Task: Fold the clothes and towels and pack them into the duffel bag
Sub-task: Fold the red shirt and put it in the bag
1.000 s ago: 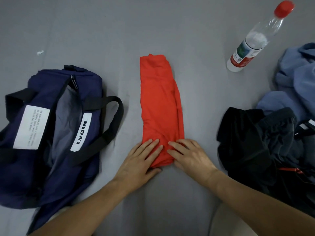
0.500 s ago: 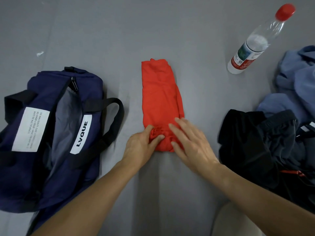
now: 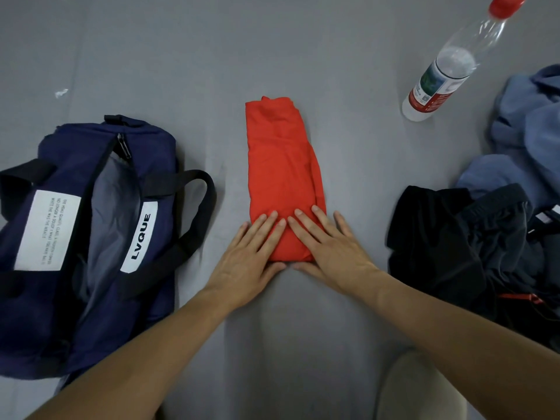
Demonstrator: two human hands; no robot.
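The red garment [image 3: 281, 177] lies folded in a narrow strip. The navy duffel bag [image 3: 75, 225] lies unzipped at its left. Crumpled black clothes [image 3: 448, 244] and blue clothes [image 3: 530, 131] lie at its right.

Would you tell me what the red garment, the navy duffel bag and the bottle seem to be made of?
The red garment looks like soft matte knit cloth, perhaps cotton: it creases gently. The duffel bag seems thin woven synthetic, perhaps nylon: it slumps flat. The bottle looks like clear glossy plastic: see-through, with glints.
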